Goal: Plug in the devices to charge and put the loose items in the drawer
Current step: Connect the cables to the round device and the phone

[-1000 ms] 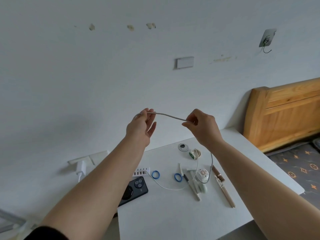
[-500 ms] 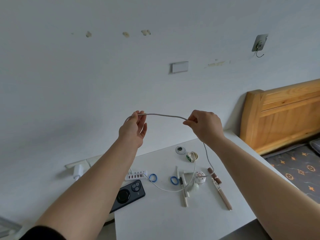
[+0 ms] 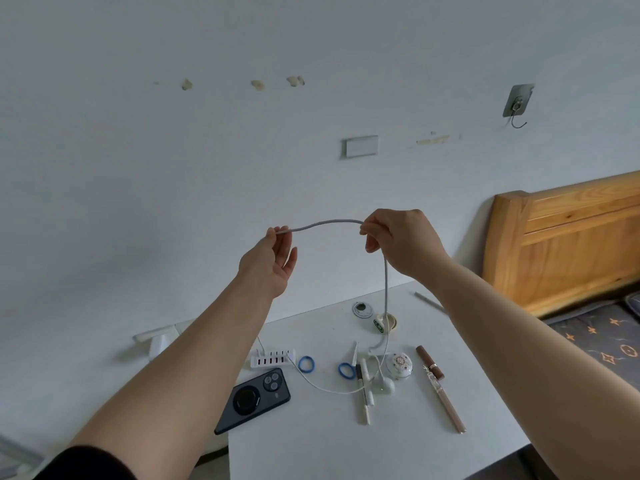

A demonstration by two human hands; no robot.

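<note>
A grey cable point(image 3: 325, 224) is pinched at its end by the left hand point(image 3: 273, 261) and further along by the right hand point(image 3: 398, 244), raised above the surface point(image 3: 311, 445), presumably to be straightened for the phone point(image 3: 252, 400).

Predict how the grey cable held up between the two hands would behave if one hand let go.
Probably floppy: the cable arches between left hand and right hand, then hangs down to the table. Likely light, since fingertips alone pinch it.
</note>
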